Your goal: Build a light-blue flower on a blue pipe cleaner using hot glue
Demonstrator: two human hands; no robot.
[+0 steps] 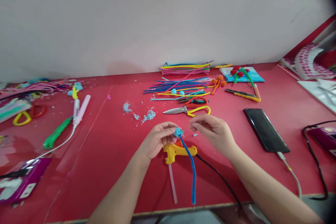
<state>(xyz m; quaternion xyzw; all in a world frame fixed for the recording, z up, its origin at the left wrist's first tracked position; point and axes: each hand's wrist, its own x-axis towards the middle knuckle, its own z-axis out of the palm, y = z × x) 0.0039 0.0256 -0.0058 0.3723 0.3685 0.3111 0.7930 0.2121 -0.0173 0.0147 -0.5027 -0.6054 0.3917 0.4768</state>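
My left hand (163, 135) pinches a light blue fluffy pipe-cleaner flower (179, 132), whose dark blue stem (193, 168) hangs down toward the table's front edge. To the right of the flower, my right hand (210, 128) is raised with thumb and fingertips pressed together. Whether anything tiny is between those fingertips I cannot make out. Beneath the hands lies a yellow hot glue gun (181, 150), a clear glue stick (172, 183) coming out of its back. Just beyond them rest scissors (187, 111) with red and yellow handles.
Light blue fluff clippings (149, 115) lie left of the scissors. Pipe cleaners (178, 85), pliers (183, 100) and red flowers (239, 72) are near the wall. A phone (266, 129) charges at right. A green cutter (57, 132) and purple power bank (33, 180) are left.
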